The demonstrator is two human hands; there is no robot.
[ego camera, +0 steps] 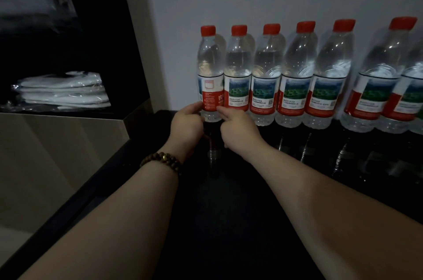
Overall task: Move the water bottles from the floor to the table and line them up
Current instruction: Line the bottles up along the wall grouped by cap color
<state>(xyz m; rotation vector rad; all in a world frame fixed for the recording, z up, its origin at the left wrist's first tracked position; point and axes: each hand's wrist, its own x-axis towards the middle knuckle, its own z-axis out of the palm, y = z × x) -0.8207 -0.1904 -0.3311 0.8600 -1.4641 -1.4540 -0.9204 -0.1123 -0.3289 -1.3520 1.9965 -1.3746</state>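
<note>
Several clear water bottles with red caps and red-and-green labels [297, 69] stand upright in a row on the dark glossy table [229, 211], against the white wall. The leftmost bottle [210, 62] stands tight against its neighbour, its label turned a different way. My left hand [186, 122], with a bead bracelet at the wrist, grips this bottle's lower left side. My right hand [238, 129] holds its lower right side with curled fingers, fingertips on the label's edge. The bottle's base is partly hidden behind my hands.
A beige cabinet panel [57, 142] borders the table on the left. Above it, a dark open shelf holds folded white items in plastic [64, 90]. The row of bottles runs off the right edge of the view.
</note>
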